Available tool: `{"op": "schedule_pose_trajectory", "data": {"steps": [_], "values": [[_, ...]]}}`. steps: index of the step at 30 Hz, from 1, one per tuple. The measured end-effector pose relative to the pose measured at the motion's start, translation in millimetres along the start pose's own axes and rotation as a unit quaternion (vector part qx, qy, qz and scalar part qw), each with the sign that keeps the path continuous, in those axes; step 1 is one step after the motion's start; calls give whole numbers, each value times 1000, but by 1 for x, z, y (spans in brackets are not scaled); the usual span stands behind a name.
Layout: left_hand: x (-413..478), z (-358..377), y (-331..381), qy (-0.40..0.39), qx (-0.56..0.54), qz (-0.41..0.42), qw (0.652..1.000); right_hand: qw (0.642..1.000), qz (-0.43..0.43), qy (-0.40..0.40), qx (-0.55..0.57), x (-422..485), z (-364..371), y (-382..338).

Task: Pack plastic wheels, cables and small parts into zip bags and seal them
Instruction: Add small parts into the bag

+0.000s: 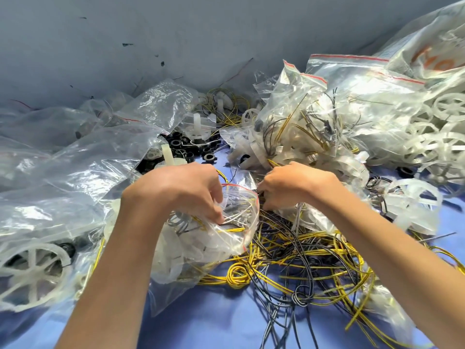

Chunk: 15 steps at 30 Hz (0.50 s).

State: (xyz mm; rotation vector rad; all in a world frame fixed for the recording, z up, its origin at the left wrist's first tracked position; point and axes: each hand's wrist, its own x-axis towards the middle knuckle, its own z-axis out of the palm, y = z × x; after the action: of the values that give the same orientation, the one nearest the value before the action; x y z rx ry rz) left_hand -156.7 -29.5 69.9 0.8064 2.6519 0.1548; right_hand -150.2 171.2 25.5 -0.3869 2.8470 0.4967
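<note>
A clear zip bag with a red-lined mouth lies open in the middle of the blue surface, holding white plastic parts and some cables. My left hand grips the near-left rim of its mouth, fingers curled over the plastic. My right hand is at the right side of the mouth, fingers curled round a bunch of dark and yellow cables. A tangle of loose yellow and black cables spreads just below and right of the bag.
Filled zip bags with wheels and cables pile up at the right and back. Empty clear bags cover the left. A white spoked wheel lies bottom left, black rings behind my hands, more wheels at right. A grey wall stands behind.
</note>
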Motion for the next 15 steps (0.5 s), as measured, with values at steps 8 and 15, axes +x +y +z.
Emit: {"op": "schedule_pose_trajectory", "data": {"steps": [8, 15], "values": [[-23, -11, 4, -29, 3, 49, 998, 998, -26, -18, 61, -28, -31, -4], [-26, -24, 21, -2, 27, 64, 998, 929, -160, 181, 281, -84, -74, -20]]}}
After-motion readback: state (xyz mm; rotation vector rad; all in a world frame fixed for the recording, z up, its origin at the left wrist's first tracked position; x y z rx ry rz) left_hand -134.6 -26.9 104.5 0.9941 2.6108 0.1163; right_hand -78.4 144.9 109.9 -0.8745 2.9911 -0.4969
